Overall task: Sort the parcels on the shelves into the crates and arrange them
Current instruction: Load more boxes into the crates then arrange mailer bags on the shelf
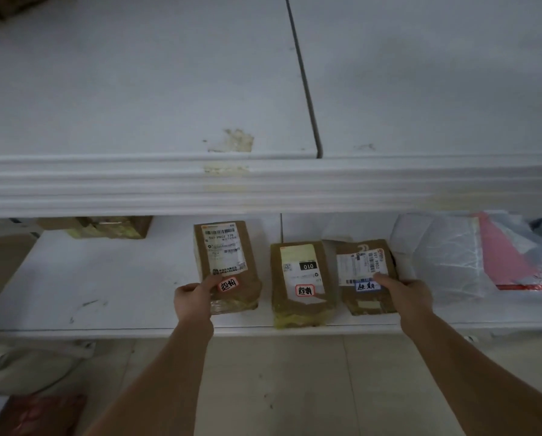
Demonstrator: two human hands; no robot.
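Note:
Three brown cardboard parcels lie side by side on the lower white shelf [106, 297]. My left hand [192, 302] grips the near left corner of the left parcel [225, 265], thumb on top beside its red-edged sticker. The middle parcel [301, 284] lies untouched between my hands, its taped end at the shelf's front edge. My right hand [411, 294] holds the right parcel [365, 275] at its near right corner, with the thumb lying on its blue-edged sticker.
Another taped brown box [109, 227] sits far back on the left of the lower shelf. Plastic mailer bags [470, 256], one with a red sheet inside, lie to the right. The upper shelf [263, 187] overhangs. A tiled floor [294, 388] lies below.

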